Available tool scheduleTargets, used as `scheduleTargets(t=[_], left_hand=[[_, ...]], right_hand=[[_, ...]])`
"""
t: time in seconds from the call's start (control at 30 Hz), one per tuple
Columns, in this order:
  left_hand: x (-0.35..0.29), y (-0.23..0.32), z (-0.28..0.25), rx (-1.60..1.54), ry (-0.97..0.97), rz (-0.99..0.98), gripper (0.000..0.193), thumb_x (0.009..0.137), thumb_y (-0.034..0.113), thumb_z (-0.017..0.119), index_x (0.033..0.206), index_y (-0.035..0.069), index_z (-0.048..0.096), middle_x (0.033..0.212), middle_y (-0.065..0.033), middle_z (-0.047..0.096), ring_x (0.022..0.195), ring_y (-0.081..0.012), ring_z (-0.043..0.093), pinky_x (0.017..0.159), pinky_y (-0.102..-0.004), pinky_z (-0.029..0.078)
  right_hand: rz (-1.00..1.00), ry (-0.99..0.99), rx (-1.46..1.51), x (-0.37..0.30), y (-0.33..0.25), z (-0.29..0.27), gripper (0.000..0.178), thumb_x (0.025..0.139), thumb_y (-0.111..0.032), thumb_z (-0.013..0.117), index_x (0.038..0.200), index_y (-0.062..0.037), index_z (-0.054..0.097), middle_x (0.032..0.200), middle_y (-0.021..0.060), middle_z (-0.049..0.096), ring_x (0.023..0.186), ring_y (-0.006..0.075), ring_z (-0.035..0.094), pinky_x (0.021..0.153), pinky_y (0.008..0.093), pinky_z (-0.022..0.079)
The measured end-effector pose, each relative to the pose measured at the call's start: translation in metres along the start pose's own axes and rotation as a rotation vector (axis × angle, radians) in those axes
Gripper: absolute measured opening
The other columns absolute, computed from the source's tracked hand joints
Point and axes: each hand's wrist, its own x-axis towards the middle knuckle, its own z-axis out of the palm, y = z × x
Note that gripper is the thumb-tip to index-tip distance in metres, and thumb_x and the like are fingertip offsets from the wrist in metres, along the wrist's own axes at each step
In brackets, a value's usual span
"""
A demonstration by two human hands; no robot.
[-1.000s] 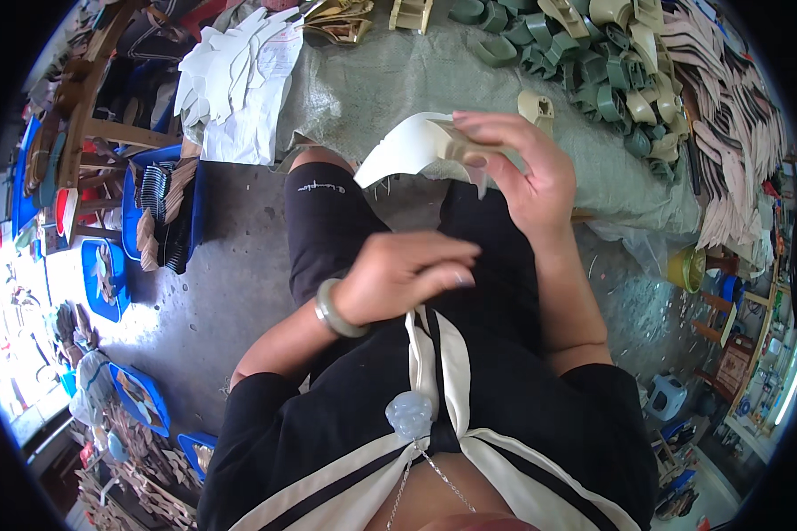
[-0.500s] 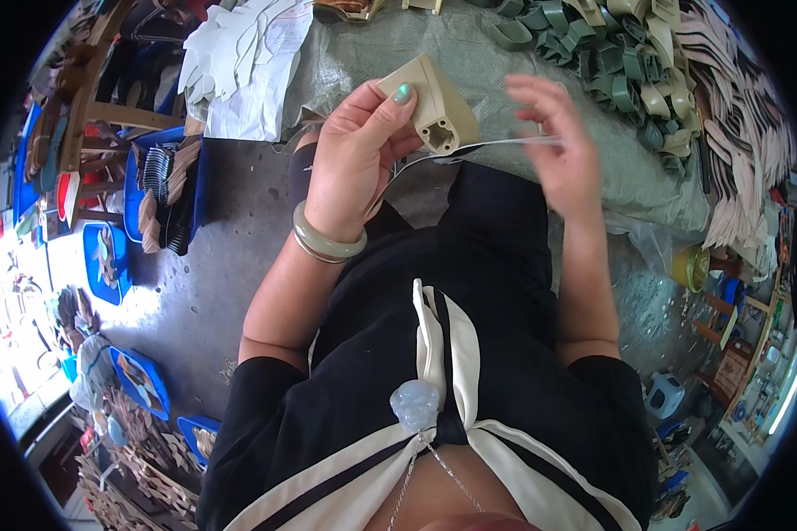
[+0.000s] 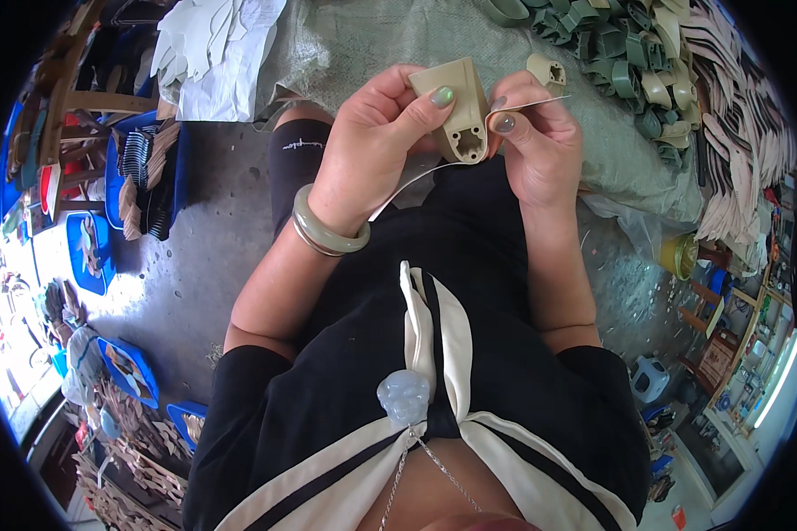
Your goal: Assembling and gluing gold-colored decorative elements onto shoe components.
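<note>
A tan block-shaped shoe heel (image 3: 459, 99) is gripped in my left hand (image 3: 376, 133), thumb flat on its side. Its hollow end with small holes points toward me. A thin pale strip of sheet material (image 3: 413, 181) passes under that end, edge-on. My right hand (image 3: 542, 142) pinches the other end of the strip beside the heel, between thumb and fingers. Part of the strip is hidden behind the heel and fingers.
A grey-green woven sack sheet (image 3: 363, 44) spreads ahead. Green and tan heels (image 3: 624, 53) pile at far right, beside stacked beige pieces (image 3: 726, 115). White cut pieces (image 3: 208, 44) lie at far left. Blue bins (image 3: 88, 252) stand on the floor to the left.
My right hand has moved in to the heel and now pinches the strip close against its side. The strip bends round the heel's end. A loose tan heel now shows behind my right hand.
</note>
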Motion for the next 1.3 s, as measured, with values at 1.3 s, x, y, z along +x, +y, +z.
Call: scheduleTargets(t=[1.3], left_hand=[[0.009,-0.025,-0.022,-0.316,0.049,-0.199,0.015,0.096,0.016,0.053,0.104,0.004,0.057,0.094,-0.0057,0.065,0.077,-0.0112,0.065,0.069,-0.0241,0.054]], right_hand=[[0.247,0.101,-0.102,0.004,-0.007,0.012,0.014,0.084,-0.009,0.069,0.093,0.0008,0.065,0.082,0.0003,0.063,0.075,0.0044,0.057,0.067,0.0178,0.044]])
